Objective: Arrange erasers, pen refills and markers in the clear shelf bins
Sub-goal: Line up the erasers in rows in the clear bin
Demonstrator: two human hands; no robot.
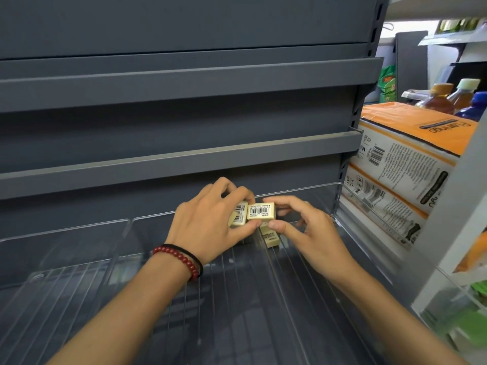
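Left hand [210, 222]: fingers held spare erasers [238, 216], ready to stock.
Right hand [313, 233]: fingers pinched barcoded eraser [261, 211], aligning it for the clear bin [303, 187].

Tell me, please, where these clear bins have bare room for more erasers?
The left bin looks bare across its floor. In the right bin, the floor on the near side of the erasers is free. Its back middle is crowded: the left hand and right hand hold erasers there.

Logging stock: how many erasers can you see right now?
3 erasers: one in the left hand, one pinched between it and the right hand, one in the clear bin below. More may hide behind the left hand.
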